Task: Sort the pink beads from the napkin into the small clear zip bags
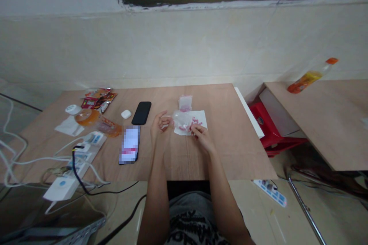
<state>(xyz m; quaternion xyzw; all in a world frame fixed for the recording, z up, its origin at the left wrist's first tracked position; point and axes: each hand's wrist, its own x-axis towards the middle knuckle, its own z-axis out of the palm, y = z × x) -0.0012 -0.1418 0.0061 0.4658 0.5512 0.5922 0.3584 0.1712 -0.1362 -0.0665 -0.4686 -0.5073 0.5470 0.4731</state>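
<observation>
A clear plastic bag (182, 118) with small red pieces inside lies over a white sheet of paper (202, 114). My left hand (160, 123) is at the bag's left edge, fingers curled and closed on the plastic. On the paper's right part, small red pieces (196, 121) are scattered. My right hand (200, 133) reaches in over the paper's lower edge, thumb and fingertips pinched together beside the bag and the pieces. What the pinch holds is too small to make out. Just behind the paper lies a small zip bag (185, 103) with pinkish contents.
Left of my hands lie a lit phone (130, 144), a black phone (142, 113) and a white case (125, 114). Farther left are an orange drink bottle (97, 121), snack packets (99, 98) and a power strip (86, 157) with cables. A second table (330, 122) stands right.
</observation>
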